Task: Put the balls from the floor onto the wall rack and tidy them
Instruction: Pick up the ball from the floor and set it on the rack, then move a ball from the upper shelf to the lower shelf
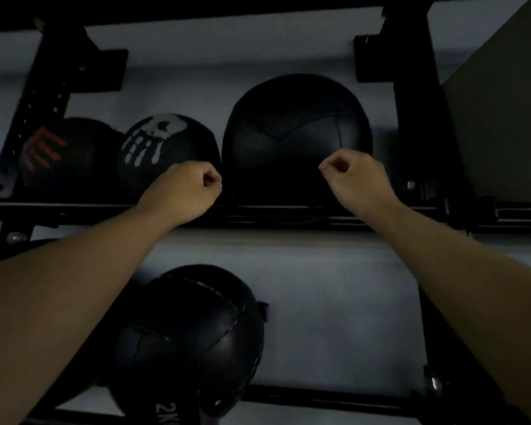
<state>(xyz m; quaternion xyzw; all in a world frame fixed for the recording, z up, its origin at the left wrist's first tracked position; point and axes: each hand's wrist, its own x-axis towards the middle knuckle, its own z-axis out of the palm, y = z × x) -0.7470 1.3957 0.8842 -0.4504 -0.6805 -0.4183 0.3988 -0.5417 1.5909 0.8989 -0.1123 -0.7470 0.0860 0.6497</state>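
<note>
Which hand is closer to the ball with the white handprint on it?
The left hand. It is curled just in front of the white-handprint ball's lower right side. The right hand is farther right, in front of the big plain black ball.

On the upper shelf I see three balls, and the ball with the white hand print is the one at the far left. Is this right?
Not quite. In the head view the upper shelf does hold three balls, but the white-print ball is in the middle; the far-left one is the red-print ball.
</note>
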